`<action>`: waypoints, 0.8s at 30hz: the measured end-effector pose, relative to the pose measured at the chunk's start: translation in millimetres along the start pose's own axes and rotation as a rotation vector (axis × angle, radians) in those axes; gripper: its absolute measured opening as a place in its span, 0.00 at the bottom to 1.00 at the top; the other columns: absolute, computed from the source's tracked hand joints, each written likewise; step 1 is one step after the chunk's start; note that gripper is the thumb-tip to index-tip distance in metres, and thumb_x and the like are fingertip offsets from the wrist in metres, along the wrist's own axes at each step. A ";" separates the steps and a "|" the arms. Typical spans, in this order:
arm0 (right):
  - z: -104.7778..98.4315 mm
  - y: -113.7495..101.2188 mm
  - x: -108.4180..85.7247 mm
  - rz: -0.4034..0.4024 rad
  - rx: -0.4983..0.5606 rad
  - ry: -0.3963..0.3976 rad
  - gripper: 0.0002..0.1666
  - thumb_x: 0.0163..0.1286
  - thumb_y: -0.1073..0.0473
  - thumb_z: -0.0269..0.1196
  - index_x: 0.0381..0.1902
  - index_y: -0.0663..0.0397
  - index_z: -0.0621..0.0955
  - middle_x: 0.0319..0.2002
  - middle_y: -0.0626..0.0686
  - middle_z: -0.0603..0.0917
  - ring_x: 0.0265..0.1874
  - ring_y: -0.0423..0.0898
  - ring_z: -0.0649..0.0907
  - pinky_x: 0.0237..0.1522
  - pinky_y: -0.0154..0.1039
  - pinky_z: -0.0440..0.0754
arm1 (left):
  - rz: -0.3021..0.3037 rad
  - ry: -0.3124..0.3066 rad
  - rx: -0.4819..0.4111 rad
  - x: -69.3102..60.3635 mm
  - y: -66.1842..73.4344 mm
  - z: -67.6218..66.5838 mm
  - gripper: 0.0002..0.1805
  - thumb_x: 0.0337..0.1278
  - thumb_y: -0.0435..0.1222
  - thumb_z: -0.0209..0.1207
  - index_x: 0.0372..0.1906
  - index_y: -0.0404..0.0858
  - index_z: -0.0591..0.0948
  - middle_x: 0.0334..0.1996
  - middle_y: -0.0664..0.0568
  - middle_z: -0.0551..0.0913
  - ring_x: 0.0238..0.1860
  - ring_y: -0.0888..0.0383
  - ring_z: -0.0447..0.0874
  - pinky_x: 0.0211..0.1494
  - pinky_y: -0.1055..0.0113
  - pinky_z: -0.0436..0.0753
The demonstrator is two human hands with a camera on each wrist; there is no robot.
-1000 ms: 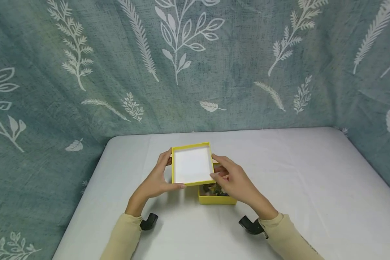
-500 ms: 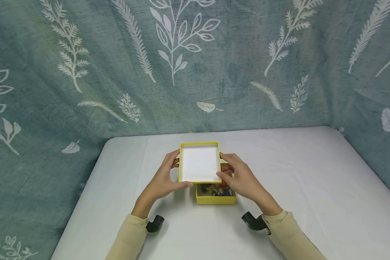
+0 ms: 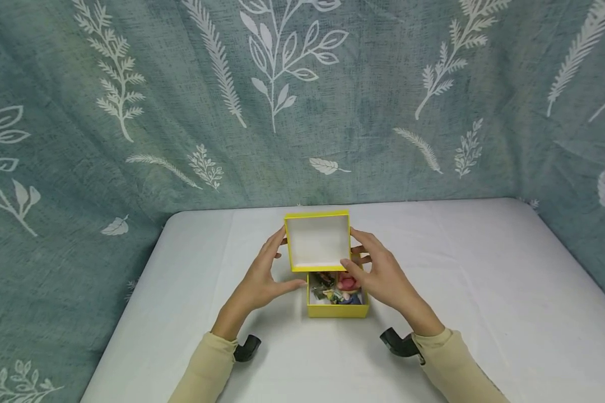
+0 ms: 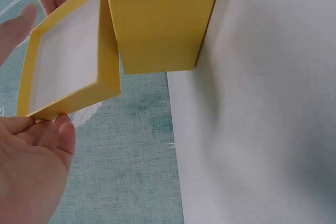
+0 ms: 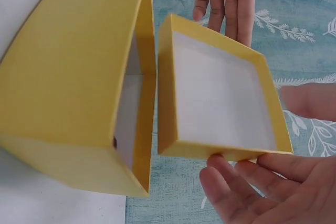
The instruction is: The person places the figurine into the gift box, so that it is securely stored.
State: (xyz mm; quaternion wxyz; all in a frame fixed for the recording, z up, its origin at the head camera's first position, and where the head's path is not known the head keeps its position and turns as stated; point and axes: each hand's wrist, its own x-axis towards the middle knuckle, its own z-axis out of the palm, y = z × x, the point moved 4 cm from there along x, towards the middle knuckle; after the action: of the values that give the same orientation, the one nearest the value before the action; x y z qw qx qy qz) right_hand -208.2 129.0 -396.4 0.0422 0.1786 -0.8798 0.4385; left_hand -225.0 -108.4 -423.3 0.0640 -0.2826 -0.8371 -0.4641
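Note:
A yellow box lid (image 3: 319,242) with a pale inside is tilted up behind the open yellow box (image 3: 338,311), its inner face towards me. My left hand (image 3: 254,282) holds the lid's left side with its fingers; its thumb stands off the lower edge. My right hand (image 3: 385,274) grips the right side, thumb at the lower right corner. In the left wrist view, fingers (image 4: 44,135) bear on the lid's side wall. The right wrist view shows the lid (image 5: 223,93) close beside the box wall (image 5: 63,61). Inside the box lie small colourful toy-like pieces (image 3: 340,288), partly hidden.
A white-covered table (image 3: 459,291) spreads around the box. Green-blue cloth (image 3: 373,101) with white leaf prints hangs behind and at both sides. Black wrist mounts (image 3: 400,342) stick out below both hands.
The lid has moved right over the back of the box and tilted more upright. More of the box's contents shows. My left thumb has come away from the lid's lower edge.

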 end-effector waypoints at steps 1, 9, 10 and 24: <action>-1.0 -0.4 -0.2 0.004 0.011 0.003 0.39 0.71 0.56 0.63 0.75 0.57 0.61 0.69 0.59 0.68 0.56 0.57 0.80 0.54 0.55 0.80 | 0.015 0.003 -0.013 0.4 6.8 -1.5 0.62 0.43 0.38 0.76 0.79 0.43 0.47 0.76 0.50 0.57 0.70 0.50 0.64 0.63 0.50 0.74; -5.4 3.2 -0.8 0.065 0.135 -0.012 0.38 0.73 0.48 0.59 0.71 0.60 0.59 0.71 0.64 0.65 0.63 0.64 0.76 0.59 0.59 0.77 | 0.089 0.032 -0.247 0.7 24.7 -1.3 0.52 0.43 0.21 0.71 0.73 0.28 0.54 0.77 0.39 0.48 0.73 0.37 0.59 0.68 0.48 0.70; -5.2 4.0 -0.5 0.073 0.161 -0.019 0.37 0.74 0.47 0.58 0.70 0.59 0.60 0.71 0.64 0.64 0.63 0.63 0.75 0.59 0.59 0.77 | 0.088 0.041 -0.269 0.5 20.5 0.3 0.51 0.44 0.20 0.70 0.73 0.29 0.54 0.78 0.40 0.48 0.73 0.37 0.58 0.70 0.49 0.69; -4.0 7.1 2.5 0.060 0.312 0.018 0.21 0.71 0.53 0.63 0.47 0.59 0.65 0.70 0.59 0.66 0.65 0.59 0.75 0.63 0.52 0.75 | 0.106 0.146 -0.403 1.1 4.3 1.2 0.20 0.58 0.22 0.61 0.49 0.28 0.64 0.66 0.35 0.63 0.68 0.47 0.65 0.67 0.68 0.71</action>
State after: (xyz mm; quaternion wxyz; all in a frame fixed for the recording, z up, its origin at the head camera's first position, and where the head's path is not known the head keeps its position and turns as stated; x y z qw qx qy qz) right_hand -213.4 135.3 -398.8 0.0086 0.1528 -0.8054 0.5726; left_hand -223.4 -105.3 -420.4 0.0910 -0.2988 -0.7046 -0.6372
